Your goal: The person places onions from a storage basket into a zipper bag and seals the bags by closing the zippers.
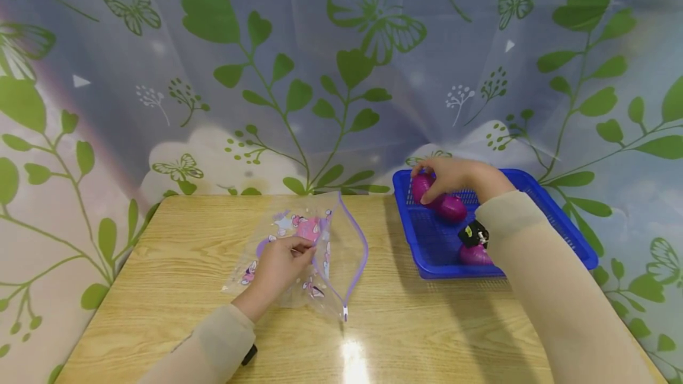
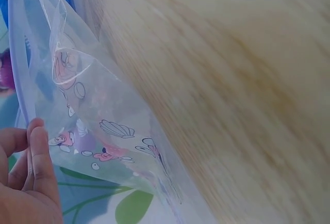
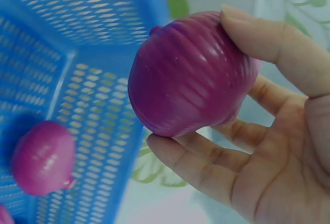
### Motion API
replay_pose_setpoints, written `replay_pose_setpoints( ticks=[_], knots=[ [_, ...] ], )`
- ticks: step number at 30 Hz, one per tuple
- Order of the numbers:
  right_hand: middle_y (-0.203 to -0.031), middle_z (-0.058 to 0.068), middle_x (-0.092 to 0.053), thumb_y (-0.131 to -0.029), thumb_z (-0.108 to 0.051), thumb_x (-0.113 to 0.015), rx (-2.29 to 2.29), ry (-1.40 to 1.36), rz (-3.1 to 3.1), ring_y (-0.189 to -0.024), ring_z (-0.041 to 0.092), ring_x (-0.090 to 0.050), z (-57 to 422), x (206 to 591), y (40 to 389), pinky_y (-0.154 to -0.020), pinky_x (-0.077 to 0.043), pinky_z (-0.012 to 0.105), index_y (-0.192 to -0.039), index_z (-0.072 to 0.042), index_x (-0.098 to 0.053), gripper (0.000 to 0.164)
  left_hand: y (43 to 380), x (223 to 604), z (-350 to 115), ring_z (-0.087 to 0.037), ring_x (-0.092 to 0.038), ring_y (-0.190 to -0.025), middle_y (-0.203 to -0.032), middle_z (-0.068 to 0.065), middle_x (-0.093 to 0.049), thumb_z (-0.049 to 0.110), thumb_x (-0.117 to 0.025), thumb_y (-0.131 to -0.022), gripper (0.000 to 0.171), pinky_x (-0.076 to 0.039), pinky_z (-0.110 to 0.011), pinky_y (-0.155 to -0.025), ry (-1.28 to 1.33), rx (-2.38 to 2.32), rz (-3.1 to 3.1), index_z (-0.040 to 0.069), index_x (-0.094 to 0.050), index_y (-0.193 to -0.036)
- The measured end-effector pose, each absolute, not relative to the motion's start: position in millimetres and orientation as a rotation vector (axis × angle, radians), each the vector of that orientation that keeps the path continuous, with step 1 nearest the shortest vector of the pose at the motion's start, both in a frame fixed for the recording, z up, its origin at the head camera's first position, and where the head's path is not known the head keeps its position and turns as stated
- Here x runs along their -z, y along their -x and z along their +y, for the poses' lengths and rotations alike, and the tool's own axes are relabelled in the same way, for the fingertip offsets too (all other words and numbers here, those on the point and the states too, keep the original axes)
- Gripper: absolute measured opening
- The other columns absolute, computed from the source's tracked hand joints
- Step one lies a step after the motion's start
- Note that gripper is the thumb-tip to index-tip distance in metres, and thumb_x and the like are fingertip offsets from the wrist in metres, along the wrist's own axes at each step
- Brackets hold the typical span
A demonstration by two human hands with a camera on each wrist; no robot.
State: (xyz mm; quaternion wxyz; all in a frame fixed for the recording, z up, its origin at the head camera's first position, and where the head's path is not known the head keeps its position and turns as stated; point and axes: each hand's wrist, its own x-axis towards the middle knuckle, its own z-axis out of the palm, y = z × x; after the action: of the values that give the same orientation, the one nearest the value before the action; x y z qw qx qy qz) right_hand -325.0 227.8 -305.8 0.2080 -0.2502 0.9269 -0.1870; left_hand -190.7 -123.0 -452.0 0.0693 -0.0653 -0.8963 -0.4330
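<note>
My left hand (image 1: 281, 266) pinches the near side of the mouth of a clear zip bag (image 1: 341, 248) between thumb and fingers. Printed with pink and purple cartoon figures, the bag lies on the table with its lilac zip edge gaping to the right. In the right wrist view, a red onion (image 3: 191, 77) with a glossy, ribbed skin is held between the thumb and fingers of my right hand (image 3: 281, 131). That hand is over the far left corner of a blue basket (image 1: 408, 233). Two more red onions (image 1: 451, 209) (image 1: 474, 255) lie inside, the nearer one partly hidden by my wrist.
The wooden table (image 1: 176, 253) carries the bag left of centre and the basket at the right. A white slider (image 1: 345, 312) sits at the near end of the zip. Behind the table hangs a curtain (image 1: 299, 46) with green leaves and butterflies.
</note>
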Motion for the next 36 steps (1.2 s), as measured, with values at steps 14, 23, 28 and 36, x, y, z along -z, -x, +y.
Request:
replay_pose_setpoints(
  ticks=[14, 23, 28, 36],
  knots=[
    [-0.128, 0.018, -0.056, -0.083, -0.018, -0.082, 0.559, 0.868, 2.591, -0.108, 0.029, -0.061, 190, 289, 300, -0.092, -0.054, 0.043, -0.135, -0.007, -0.053, 0.061, 191, 453, -123, -0.01, -0.066, -0.072, -0.081, 0.003, -0.07, 0.012, -0.075, -0.089, 0.01, -0.056, -0.023, -0.06, 0.197, 1.332, -2.689, 0.007, -0.077, -0.097],
    [-0.125, 0.014, -0.056, -0.08, -0.016, -0.083, 0.641, 0.946, 2.528, -0.103, 0.025, -0.063, 166, 292, 285, -0.086, -0.057, 0.037, -0.133, -0.008, -0.053, 0.062, 191, 452, -122, -0.01, -0.065, -0.072, -0.08, 0.003, -0.069, 0.011, -0.076, -0.088, 0.01, -0.056, -0.022, -0.061, 0.193, 1.325, -2.677, 0.006, -0.077, -0.096],
    [-0.125, 0.015, -0.053, -0.081, -0.012, -0.082, 0.713, 0.967, 2.453, -0.107, 0.029, -0.062, 155, 301, 281, -0.084, -0.057, 0.036, -0.132, -0.007, -0.052, 0.059, 192, 451, -120, -0.01, -0.066, -0.073, -0.081, 0.002, -0.07, 0.01, -0.075, -0.088, 0.011, -0.055, -0.021, -0.062, 0.19, 1.343, -2.677, 0.005, -0.076, -0.098],
    [-0.124, 0.013, -0.053, -0.084, -0.014, -0.081, 0.769, 0.949, 2.374, -0.103, 0.025, -0.063, 138, 312, 278, -0.083, -0.058, 0.035, -0.133, -0.008, -0.051, 0.058, 192, 450, -116, -0.01, -0.066, -0.072, -0.081, 0.002, -0.07, 0.012, -0.075, -0.088, 0.011, -0.056, -0.025, -0.063, 0.175, 1.388, -2.654, 0.006, -0.076, -0.097]
  ],
)
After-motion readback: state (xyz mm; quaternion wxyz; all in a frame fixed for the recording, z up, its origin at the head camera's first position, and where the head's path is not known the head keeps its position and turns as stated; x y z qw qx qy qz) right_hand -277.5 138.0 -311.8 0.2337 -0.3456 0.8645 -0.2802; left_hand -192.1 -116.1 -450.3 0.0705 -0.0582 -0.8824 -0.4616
